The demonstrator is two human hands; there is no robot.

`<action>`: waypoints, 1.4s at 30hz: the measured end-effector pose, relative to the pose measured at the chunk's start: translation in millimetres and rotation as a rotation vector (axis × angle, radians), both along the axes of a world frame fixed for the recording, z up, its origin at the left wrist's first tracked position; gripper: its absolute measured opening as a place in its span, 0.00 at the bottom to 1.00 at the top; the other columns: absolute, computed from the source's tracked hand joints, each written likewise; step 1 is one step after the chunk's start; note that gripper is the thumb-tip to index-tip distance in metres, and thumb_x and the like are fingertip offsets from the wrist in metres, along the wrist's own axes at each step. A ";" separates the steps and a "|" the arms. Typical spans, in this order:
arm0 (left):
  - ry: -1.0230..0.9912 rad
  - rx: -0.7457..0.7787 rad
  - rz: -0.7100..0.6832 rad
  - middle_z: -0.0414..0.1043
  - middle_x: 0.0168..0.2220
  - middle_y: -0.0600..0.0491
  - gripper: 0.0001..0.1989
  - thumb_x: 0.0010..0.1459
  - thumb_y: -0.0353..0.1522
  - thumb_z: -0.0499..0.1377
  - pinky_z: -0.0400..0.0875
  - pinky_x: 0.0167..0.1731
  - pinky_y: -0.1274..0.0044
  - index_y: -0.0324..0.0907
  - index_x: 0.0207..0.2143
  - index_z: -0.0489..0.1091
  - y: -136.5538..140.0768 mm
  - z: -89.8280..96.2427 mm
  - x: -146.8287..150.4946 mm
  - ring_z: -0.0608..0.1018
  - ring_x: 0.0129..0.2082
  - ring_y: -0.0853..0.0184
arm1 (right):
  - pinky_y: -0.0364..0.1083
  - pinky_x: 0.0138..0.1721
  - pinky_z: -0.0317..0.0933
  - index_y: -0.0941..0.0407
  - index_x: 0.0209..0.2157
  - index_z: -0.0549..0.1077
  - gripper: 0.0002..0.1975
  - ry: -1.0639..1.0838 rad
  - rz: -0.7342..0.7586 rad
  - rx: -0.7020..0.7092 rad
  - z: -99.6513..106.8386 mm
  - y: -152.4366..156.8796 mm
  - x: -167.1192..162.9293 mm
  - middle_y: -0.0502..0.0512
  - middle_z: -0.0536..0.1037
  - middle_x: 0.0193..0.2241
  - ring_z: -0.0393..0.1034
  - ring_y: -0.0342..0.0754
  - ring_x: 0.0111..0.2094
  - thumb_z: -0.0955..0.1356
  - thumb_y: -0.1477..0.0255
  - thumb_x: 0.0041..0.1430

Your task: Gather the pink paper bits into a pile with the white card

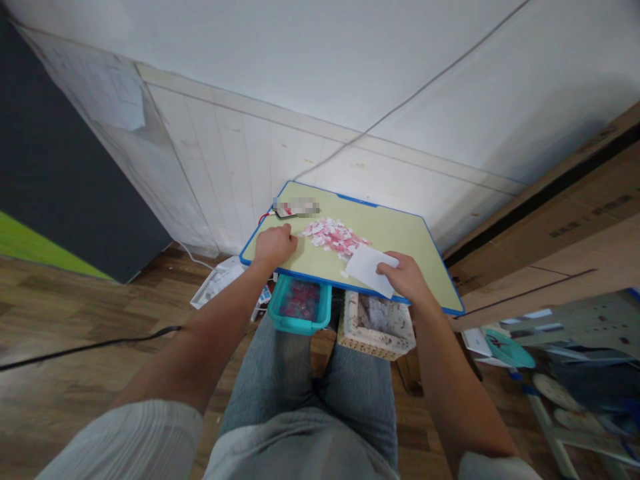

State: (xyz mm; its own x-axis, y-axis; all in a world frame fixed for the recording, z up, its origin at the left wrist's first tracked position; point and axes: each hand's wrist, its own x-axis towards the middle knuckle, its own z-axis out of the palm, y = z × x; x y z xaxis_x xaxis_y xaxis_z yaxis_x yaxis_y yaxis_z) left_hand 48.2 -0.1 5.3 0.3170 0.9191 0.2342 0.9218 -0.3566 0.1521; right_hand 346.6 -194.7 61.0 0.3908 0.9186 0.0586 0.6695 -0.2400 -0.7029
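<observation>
A loose pile of small pink and white flakes (335, 235) lies in the middle of a small pale-yellow table (400, 225) with a blue rim. My right hand (404, 273) pinches a white sheet of paper or card (370, 268) between thumb and fingers. The sheet's far edge meets the near right side of the pile. Left of the flakes, my left hand (276, 245) rests on the table with its fingers curled in. Whatever it may hold is hidden. Just beyond that hand lies a phone (287, 212), partly blurred out, with a red-ended cable.
Below the table's front edge, a teal tub (300, 325) with reddish contents and a speckled foam box (373, 347) sit over my lap. Large cardboard boxes (555, 227) lean at the right. A white wall (320, 80) stands behind. A black cable (90, 348) crosses at left.
</observation>
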 end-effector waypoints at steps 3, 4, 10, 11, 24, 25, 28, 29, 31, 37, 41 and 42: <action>0.008 0.007 0.001 0.79 0.41 0.37 0.21 0.66 0.40 0.48 0.70 0.41 0.64 0.39 0.48 0.73 -0.6 0.1 -0.1 0.80 0.44 0.48 | 0.43 0.24 0.56 0.56 0.34 0.82 0.14 -0.036 -0.030 -0.008 6.3 -8.6 5.0 0.49 0.75 0.23 0.67 0.47 0.24 0.69 0.64 0.47; 0.011 0.010 0.001 0.79 0.41 0.37 0.21 0.66 0.40 0.47 0.70 0.41 0.64 0.39 0.48 0.74 -1.2 0.6 -0.1 0.80 0.44 0.48 | 0.43 0.24 0.56 0.56 0.34 0.82 0.14 -0.036 -0.035 -0.001 7.3 -10.4 4.6 0.49 0.75 0.23 0.67 0.47 0.25 0.69 0.64 0.48; 0.011 -0.005 0.002 0.79 0.42 0.37 0.21 0.66 0.40 0.47 0.70 0.42 0.64 0.39 0.48 0.73 -5.2 5.8 0.5 0.80 0.45 0.48 | 0.44 0.25 0.58 0.56 0.34 0.81 0.14 -0.014 -0.027 -0.026 3.4 -14.8 2.6 0.51 0.78 0.25 0.70 0.49 0.27 0.69 0.65 0.47; 0.010 -0.007 0.002 0.79 0.43 0.37 0.20 0.66 0.40 0.48 0.70 0.42 0.64 0.39 0.48 0.73 -5.6 6.3 0.5 0.80 0.46 0.48 | 0.44 0.25 0.58 0.56 0.34 0.81 0.14 -0.018 -0.044 -0.031 2.5 -16.5 5.3 0.51 0.78 0.25 0.70 0.49 0.26 0.69 0.65 0.47; 0.018 -0.013 0.013 0.79 0.43 0.37 0.21 0.66 0.40 0.47 0.70 0.42 0.64 0.40 0.49 0.73 -5.8 6.3 1.3 0.80 0.45 0.48 | 0.45 0.25 0.59 0.56 0.37 0.82 0.17 -0.025 -0.196 -0.057 7.1 -62.7 61.5 0.50 0.78 0.26 0.71 0.50 0.27 0.71 0.64 0.44; 0.019 -0.020 0.018 0.79 0.43 0.36 0.21 0.66 0.40 0.47 0.70 0.42 0.64 0.40 0.49 0.73 -6.4 7.0 1.4 0.80 0.46 0.48 | 0.45 0.25 0.59 0.56 0.37 0.82 0.18 -0.014 -0.207 -0.043 6.9 -62.5 61.4 0.50 0.79 0.26 0.71 0.51 0.27 0.71 0.64 0.44; 0.021 -0.042 0.029 0.79 0.44 0.36 0.21 0.66 0.40 0.47 0.70 0.44 0.64 0.40 0.50 0.73 -8.3 9.5 2.0 0.79 0.47 0.48 | 0.45 0.25 0.60 0.56 0.36 0.82 0.17 0.045 -0.160 -0.057 6.5 -61.3 57.3 0.50 0.78 0.25 0.71 0.51 0.27 0.70 0.64 0.44; 0.023 -0.047 0.029 0.79 0.45 0.36 0.22 0.66 0.41 0.47 0.70 0.44 0.64 0.40 0.50 0.73 -8.7 10.2 2.2 0.79 0.47 0.48 | 0.45 0.25 0.59 0.56 0.35 0.81 0.16 0.050 -0.137 -0.074 7.0 -61.4 56.1 0.50 0.78 0.24 0.71 0.50 0.27 0.70 0.64 0.44; 0.025 -0.052 0.031 0.79 0.45 0.36 0.22 0.66 0.41 0.46 0.70 0.44 0.64 0.40 0.50 0.73 -9.0 11.0 2.4 0.79 0.48 0.48 | 0.45 0.24 0.57 0.56 0.32 0.81 0.14 0.040 -0.116 -0.107 9.3 -62.5 55.2 0.50 0.76 0.23 0.69 0.49 0.25 0.70 0.65 0.44; 0.029 -0.035 0.026 0.79 0.44 0.36 0.22 0.66 0.41 0.46 0.70 0.43 0.63 0.39 0.50 0.73 -7.2 8.5 1.7 0.79 0.46 0.48 | 0.44 0.25 0.60 0.56 0.35 0.81 0.16 0.048 -0.162 -0.053 10.4 -58.6 52.3 0.51 0.78 0.25 0.71 0.51 0.27 0.70 0.65 0.43; 0.026 -0.012 0.015 0.79 0.43 0.36 0.21 0.66 0.40 0.47 0.71 0.41 0.64 0.39 0.48 0.73 -5.0 5.7 1.2 0.80 0.45 0.48 | 0.44 0.23 0.58 0.56 0.36 0.81 0.17 0.069 -0.129 -0.095 8.2 -55.2 51.3 0.50 0.77 0.23 0.70 0.50 0.25 0.70 0.65 0.43; 0.027 -0.009 0.016 0.79 0.42 0.36 0.21 0.66 0.40 0.47 0.71 0.41 0.64 0.40 0.48 0.73 -4.4 5.2 1.2 0.80 0.44 0.48 | 0.45 0.22 0.57 0.56 0.37 0.81 0.17 0.063 -0.145 -0.108 8.7 -55.6 52.9 0.50 0.77 0.23 0.70 0.50 0.24 0.71 0.66 0.42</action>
State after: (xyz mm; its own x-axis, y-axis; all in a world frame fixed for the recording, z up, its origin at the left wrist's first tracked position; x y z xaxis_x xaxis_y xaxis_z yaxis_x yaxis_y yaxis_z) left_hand 49.3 -4.5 10.4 0.3087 0.9261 0.2169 0.9311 -0.3409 0.1301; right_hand 399.5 -250.3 69.7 0.5194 0.8520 -0.0662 0.5777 -0.4072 -0.7074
